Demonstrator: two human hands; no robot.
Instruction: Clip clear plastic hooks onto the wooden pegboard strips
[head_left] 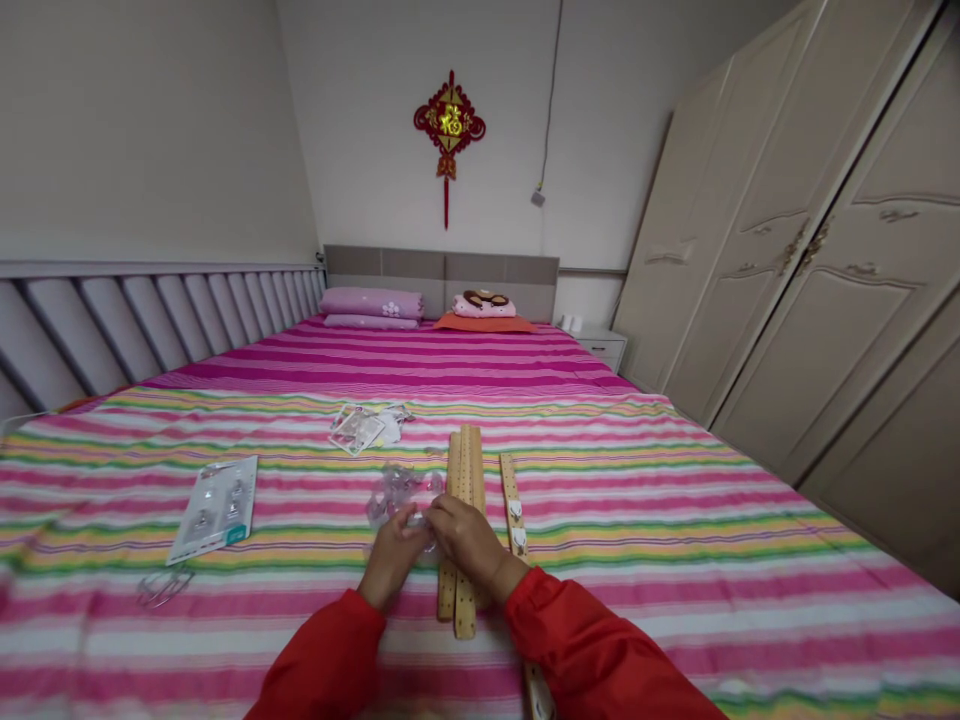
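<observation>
Red sleeves [322,660], left hand [391,560], right hand [469,543], grip clamped on clear plastic wrap [397,492], beside wooden slats [466,470]

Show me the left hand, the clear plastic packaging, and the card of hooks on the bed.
left hand [390,557]: head view, on the back of the hand.
clear plastic packaging [396,492]: head view, on its upper crumpled part.
card of hooks [216,510]: head view, on the card's middle.
</observation>
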